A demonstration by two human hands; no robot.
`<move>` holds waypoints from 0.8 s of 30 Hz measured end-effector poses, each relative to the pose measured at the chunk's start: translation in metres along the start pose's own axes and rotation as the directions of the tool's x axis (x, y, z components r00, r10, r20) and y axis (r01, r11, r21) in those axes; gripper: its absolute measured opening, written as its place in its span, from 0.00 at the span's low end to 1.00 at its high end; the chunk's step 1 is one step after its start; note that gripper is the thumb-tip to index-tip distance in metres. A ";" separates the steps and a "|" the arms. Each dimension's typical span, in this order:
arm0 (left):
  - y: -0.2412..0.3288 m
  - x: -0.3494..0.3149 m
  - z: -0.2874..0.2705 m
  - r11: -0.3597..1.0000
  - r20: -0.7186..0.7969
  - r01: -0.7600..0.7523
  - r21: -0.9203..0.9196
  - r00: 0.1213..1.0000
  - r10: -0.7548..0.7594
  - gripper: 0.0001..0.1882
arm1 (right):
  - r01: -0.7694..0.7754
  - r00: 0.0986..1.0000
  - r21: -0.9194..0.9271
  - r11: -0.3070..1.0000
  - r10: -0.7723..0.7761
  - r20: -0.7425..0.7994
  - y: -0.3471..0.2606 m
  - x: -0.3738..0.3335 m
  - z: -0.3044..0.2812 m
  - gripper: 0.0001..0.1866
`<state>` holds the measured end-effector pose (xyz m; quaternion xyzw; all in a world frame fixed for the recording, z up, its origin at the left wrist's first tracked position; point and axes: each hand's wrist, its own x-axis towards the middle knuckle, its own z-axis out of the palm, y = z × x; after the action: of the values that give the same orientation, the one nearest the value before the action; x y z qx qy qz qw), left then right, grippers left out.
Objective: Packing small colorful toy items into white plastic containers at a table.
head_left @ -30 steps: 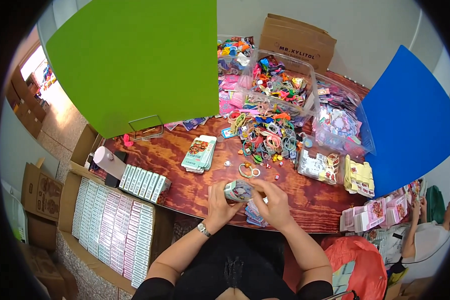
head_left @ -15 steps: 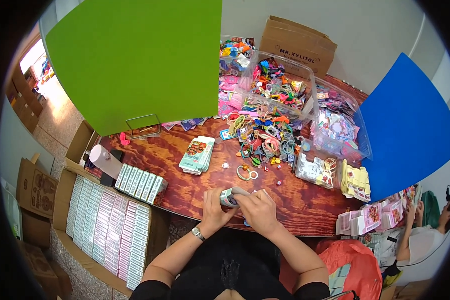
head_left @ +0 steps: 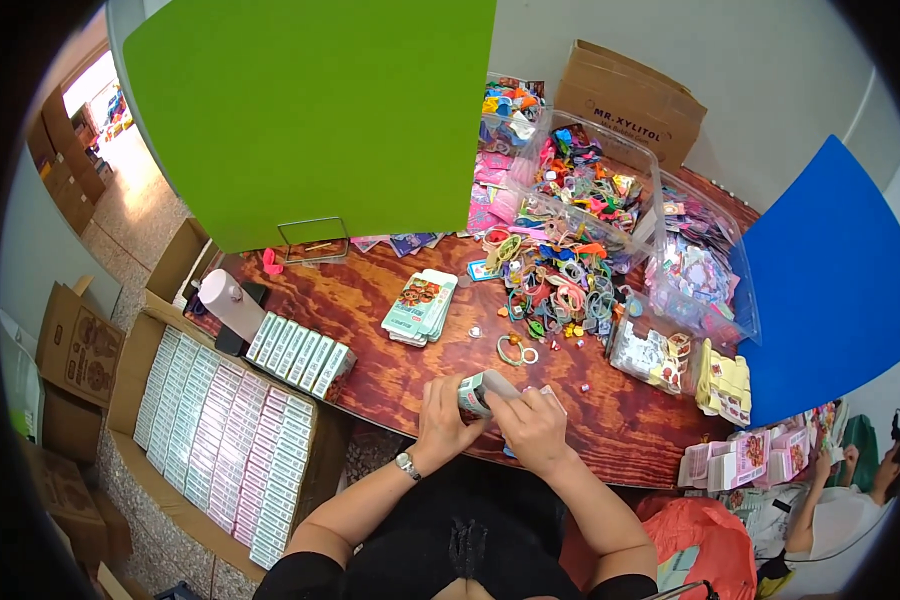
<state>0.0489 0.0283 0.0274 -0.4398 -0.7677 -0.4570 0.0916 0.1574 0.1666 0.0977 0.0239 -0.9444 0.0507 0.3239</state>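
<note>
My left hand (head_left: 444, 420) is wrapped round a small pale-green carton (head_left: 478, 388) just above the near edge of the table. The carton's end facing my right hand looks open, with a dark inside. My right hand (head_left: 533, 430) is closed, its thumb and fingers pinching at the carton's edge; a whitish bit shows beyond its fingers, too small to name. Past my hands lies a beaded elastic band (head_left: 516, 350). A stack of flat green cartons (head_left: 420, 308) rests farther left, and a pile of colourful bands and trinkets (head_left: 560, 285) farther right.
Filled cartons (head_left: 298, 352) stand in a row at the table's left, beside a pink bottle (head_left: 232, 305). Below is a cardboard box (head_left: 320, 480) packed with cartons. Clear bins (head_left: 660, 205) stand at the back between green (head_left: 310, 120) and blue boards (head_left: 830, 290). A co-worker (head_left: 850, 510) sits far right.
The whole scene has shifted right in the picture. The carton in my left hand is turned so that its open end shows more, with my right fingers still at it.
</note>
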 end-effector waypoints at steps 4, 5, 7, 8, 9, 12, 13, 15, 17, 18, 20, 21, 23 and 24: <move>-0.008 -0.005 -0.002 0.999 0.001 0.017 0.035 1.000 -0.017 0.40 | -0.028 0.998 0.116 0.993 0.020 0.067 0.007 0.000 0.002 0.18; -0.011 -0.004 -0.001 0.999 -0.001 0.037 0.036 0.999 -0.037 0.40 | -0.038 0.997 0.093 0.995 0.031 0.070 0.012 -0.001 -0.001 0.18; -0.015 -0.001 -0.004 0.997 -0.005 0.064 0.047 0.998 -0.064 0.39 | -0.111 0.994 0.198 0.974 0.112 0.003 0.024 -0.007 0.000 0.16; -0.022 -0.003 -0.007 0.995 -0.003 0.086 0.057 0.996 -0.086 0.37 | -0.170 0.985 0.200 0.965 0.171 0.012 0.038 -0.013 -0.001 0.17; -0.024 -0.003 -0.007 0.995 -0.002 0.082 0.048 0.997 -0.082 0.37 | -0.173 0.985 0.190 0.966 0.173 0.013 0.052 -0.020 -0.006 0.17; -0.026 -0.002 -0.006 0.988 -0.019 0.156 0.012 0.988 -0.156 0.38 | -0.442 0.885 -0.041 0.896 0.443 0.142 0.092 -0.046 -0.014 0.14; -0.027 -0.002 -0.003 0.988 -0.020 0.154 0.003 0.988 -0.154 0.38 | -0.487 0.859 -0.058 0.872 0.489 0.152 0.105 -0.062 -0.010 0.14; -0.031 -0.004 0.000 0.988 -0.041 0.154 -0.003 0.987 -0.154 0.38 | -0.528 0.830 -0.073 0.846 0.532 0.165 0.116 -0.072 -0.001 0.13; -0.032 -0.005 0.001 0.991 -0.062 0.137 -0.008 0.989 -0.137 0.39 | -0.618 0.763 -0.056 0.785 0.615 0.197 0.124 -0.074 0.009 0.13; -0.034 -0.006 0.001 0.993 -0.081 0.117 -0.011 0.990 -0.117 0.39 | -0.617 0.764 -0.056 0.785 0.614 0.196 0.127 -0.071 0.015 0.13; -0.038 -0.008 -0.001 0.993 -0.079 0.117 -0.007 0.990 -0.117 0.40 | -0.610 0.774 -0.028 0.792 0.603 0.193 0.134 -0.058 0.033 0.19; -0.039 -0.008 -0.001 0.994 -0.074 0.113 -0.008 0.991 -0.114 0.40 | -0.613 0.773 -0.030 0.789 0.608 0.184 0.139 -0.052 0.042 0.19; -0.039 -0.006 0.001 0.995 -0.080 0.098 -0.024 0.992 -0.100 0.41 | -0.545 0.835 0.053 0.837 0.547 -0.060 0.147 -0.039 0.062 0.26; -0.038 -0.005 0.003 0.995 -0.085 0.087 -0.044 0.992 -0.090 0.41 | -0.567 0.820 -0.007 0.824 0.563 -0.104 0.151 -0.033 0.065 0.29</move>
<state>0.0240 0.0204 -0.0003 -0.3867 -0.7724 -0.4946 0.0958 0.1321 0.3102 0.0147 -0.2654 -0.8931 0.1275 0.3401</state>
